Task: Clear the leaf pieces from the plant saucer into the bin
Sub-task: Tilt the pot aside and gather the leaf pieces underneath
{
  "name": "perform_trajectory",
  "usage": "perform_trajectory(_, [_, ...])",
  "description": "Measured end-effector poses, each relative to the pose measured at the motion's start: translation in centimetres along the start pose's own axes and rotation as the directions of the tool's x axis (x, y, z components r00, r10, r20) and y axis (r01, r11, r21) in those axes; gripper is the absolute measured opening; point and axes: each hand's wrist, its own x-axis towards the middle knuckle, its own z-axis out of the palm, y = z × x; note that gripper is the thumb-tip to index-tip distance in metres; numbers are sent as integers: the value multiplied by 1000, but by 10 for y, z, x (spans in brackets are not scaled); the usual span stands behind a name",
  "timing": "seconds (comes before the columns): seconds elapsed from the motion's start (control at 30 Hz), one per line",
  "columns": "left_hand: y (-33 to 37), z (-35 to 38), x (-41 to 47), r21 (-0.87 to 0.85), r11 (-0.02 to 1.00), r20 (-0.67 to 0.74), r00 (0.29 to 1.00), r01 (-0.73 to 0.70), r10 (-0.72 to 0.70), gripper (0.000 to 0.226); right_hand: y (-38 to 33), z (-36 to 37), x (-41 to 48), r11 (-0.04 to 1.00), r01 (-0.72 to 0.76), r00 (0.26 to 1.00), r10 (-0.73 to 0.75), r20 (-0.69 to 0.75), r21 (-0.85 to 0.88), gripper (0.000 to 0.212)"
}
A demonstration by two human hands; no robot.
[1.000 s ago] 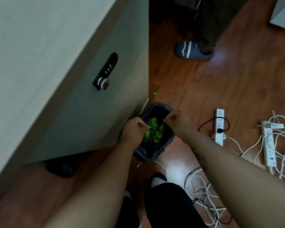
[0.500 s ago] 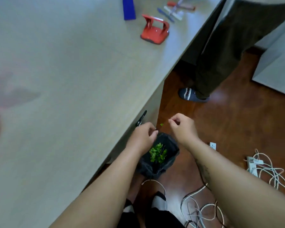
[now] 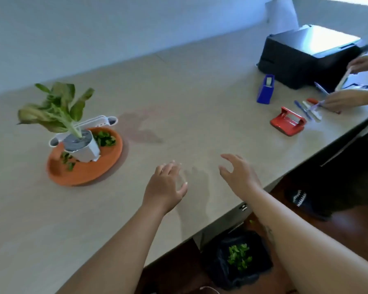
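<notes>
Bare and spread, my left hand (image 3: pixel 168 185) and right hand (image 3: pixel 239 174) hold nothing above the desk (image 3: pixel 200 98). Leaf pieces (image 3: pixel 105 139) lie in the saucer (image 3: pixel 89 172) around the pot (image 3: pixel 83 146); I may tip it. Small bits can fall beside the bin (image 3: pixel 238 262) on the floor (image 3: pixel 338 240).

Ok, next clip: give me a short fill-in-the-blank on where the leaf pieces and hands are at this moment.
1. The white pot stands on the ____ saucer.
2. Leaf pieces lie on the saucer, and more lie in the ____ on the floor.
3. The left hand and right hand are both ____, holding nothing.
4. The red hole punch sits near the blue tape dispenser on the ____.

Missing words: orange; bin; open; table
</notes>
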Motion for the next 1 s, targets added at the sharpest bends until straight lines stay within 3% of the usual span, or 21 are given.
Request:
perform_trajectory(0.23, [-136,-51,-31,59,963,-50,964,263,-261,72,-111,104,32,969,238,965,-244,98,73,48])
perform_trajectory(0.43, [-235,-88,-46,11,908,-87,905,419,-416,80,-196,186,47,939,336,920,-344,186,76,57])
perform_trajectory(0.77, [-368,-109,-29,80,924,-44,928,374,-371,101,-291,293,88,929,368,905,-367,216,38,73])
perform_trajectory(1.0, [-408,-112,-8,-46,934,208,918,355,-338,128,-314,336,105,893,444,876,-413,251,-80,70])
